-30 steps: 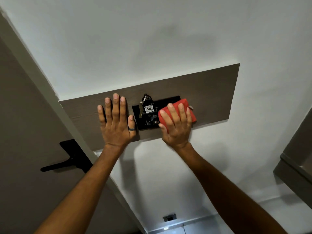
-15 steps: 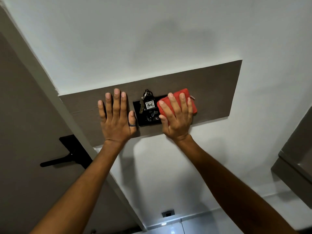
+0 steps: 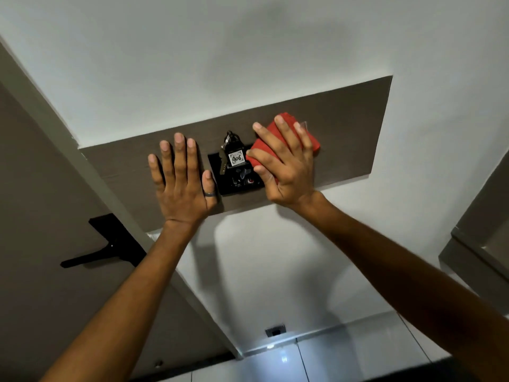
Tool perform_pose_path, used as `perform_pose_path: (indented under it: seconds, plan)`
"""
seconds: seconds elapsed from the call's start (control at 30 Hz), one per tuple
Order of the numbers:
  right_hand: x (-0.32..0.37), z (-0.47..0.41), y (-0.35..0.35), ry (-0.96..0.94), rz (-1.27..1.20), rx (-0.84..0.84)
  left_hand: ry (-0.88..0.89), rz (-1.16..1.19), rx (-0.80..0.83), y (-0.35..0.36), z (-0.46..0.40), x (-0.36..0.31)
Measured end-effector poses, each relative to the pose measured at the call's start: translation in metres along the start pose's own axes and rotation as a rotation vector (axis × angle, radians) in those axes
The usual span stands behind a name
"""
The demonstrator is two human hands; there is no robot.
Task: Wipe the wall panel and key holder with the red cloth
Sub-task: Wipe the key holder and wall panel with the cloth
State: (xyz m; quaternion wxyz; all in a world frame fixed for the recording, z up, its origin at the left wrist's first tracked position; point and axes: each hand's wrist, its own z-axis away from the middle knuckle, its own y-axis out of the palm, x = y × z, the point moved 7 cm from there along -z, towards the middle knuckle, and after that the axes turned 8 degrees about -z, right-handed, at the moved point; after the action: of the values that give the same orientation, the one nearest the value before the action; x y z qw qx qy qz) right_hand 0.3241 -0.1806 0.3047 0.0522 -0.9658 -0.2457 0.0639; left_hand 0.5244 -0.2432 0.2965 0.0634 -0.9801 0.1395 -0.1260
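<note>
Red cloth (image 3: 312, 146), one, lies on the single wall panel (image 3: 352, 128) under the right hand (image 3: 286, 172), fingers straight and spread, at 2 o'clock from the one black key holder (image 3: 234, 188), hiding its right edge. One tagged key bunch (image 3: 233, 157) hangs there. The left hand (image 3: 181, 186) presses flat at 9 o'clock.

Wall panel (image 3: 344, 128) matt woodgrain; red cloth (image 3: 311, 142) soft fabric; keys (image 3: 230, 142) metal

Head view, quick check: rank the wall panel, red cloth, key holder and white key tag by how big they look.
1. wall panel, clearly largest.
2. red cloth and key holder: they look alike and both are partly covered, so I won't rank them.
3. key tag, smallest.
</note>
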Motion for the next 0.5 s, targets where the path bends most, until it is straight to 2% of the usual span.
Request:
perform_pose_path:
  seconds: [0.33,0.43,0.5]
  plan:
    - [-0.003,0.005,0.001,-0.064,0.047,0.014,0.015,-0.022,0.016,-0.001,-0.001,-0.001]
    - [-0.007,0.021,-0.004,-0.098,0.020,-0.020,0.021,-0.038,0.005,-0.002,-0.002,-0.001]
    - [-0.014,0.034,-0.012,-0.131,0.085,-0.042,0.023,-0.032,0.000,-0.003,-0.003,-0.002]
